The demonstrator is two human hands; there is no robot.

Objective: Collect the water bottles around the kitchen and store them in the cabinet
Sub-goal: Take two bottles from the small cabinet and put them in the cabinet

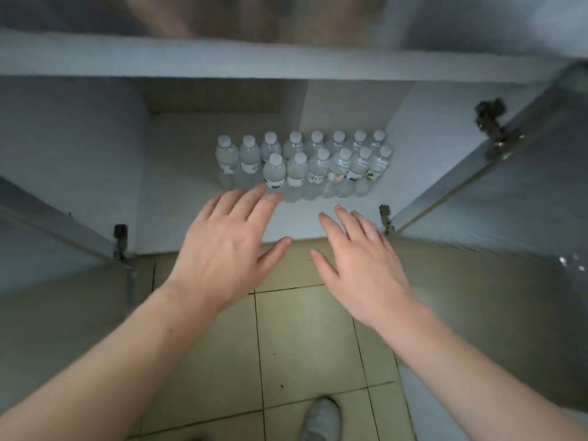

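Empty hands (222, 246) before bottles (302, 163)

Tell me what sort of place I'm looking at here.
Most likely a home kitchen: a low cabinet with both doors open, two rows of water bottles on its floor, and a tiled floor in front.

The water bottles (302, 163) are clear, smooth plastic with matt white plastic caps (275, 159) and glossy printed paper or film labels (317, 177); which of the two cannot be told. The cabinet (178, 192) is lined with smooth, matt white board, like laminate. Its doors (496, 224) have a faintly sheened, pale grey face, and the hinges (491, 122) are dull metal. The floor (305, 338) is laid with glazed beige tiles, lightly glossy, with dark, rough grout lines between them. The shoe (321, 420) looks like soft, matt grey cloth.
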